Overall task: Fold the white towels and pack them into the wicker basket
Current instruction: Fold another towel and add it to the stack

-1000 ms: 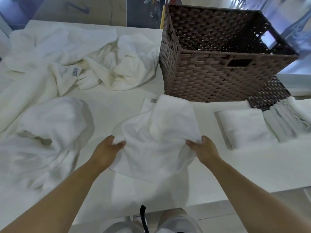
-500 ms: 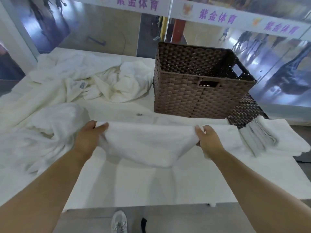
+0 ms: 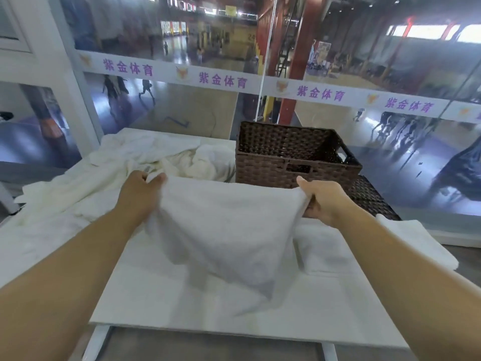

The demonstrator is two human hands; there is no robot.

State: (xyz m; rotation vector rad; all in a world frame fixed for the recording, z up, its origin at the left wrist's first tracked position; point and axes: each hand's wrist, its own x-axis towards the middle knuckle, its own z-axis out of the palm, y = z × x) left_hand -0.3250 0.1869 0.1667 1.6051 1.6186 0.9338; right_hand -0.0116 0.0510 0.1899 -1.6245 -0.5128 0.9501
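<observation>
White towel (image 3: 221, 238) sits centre frame, held up by its top edge and hanging in a loose sheet, lower corner drooping toward the white table (image 3: 161, 303) at lower centre. Left hand (image 3: 138, 194) pinches the top left corner, thumb and fingers curled on the cloth. Right hand (image 3: 321, 199) grips the top right corner, fingers wrapped round a bunched bit of fabric. Both hands are level, spread well apart, so the top edge is pulled fairly straight.

Step, as I read it: spreading or shaking out one towel before the first fold. No fold in it yet. Next move likely calls for bringing the two held corners together, or laying the sheet flat on the bare table patch below and squaring the edges; the hanging corner is skewed, so it needs evening out first.

Folded towel (image 3: 322, 246) lies on the table right of centre, just beside the hanging one. Another towel stack (image 3: 416, 243) sits further right near the table edge. Wicker basket (image 3: 294, 162) stands upper centre behind the hands; what can be seen of its inside shows no towel. Heap of unfolded towels (image 3: 130, 165) fills the left and upper left of the table.
</observation>
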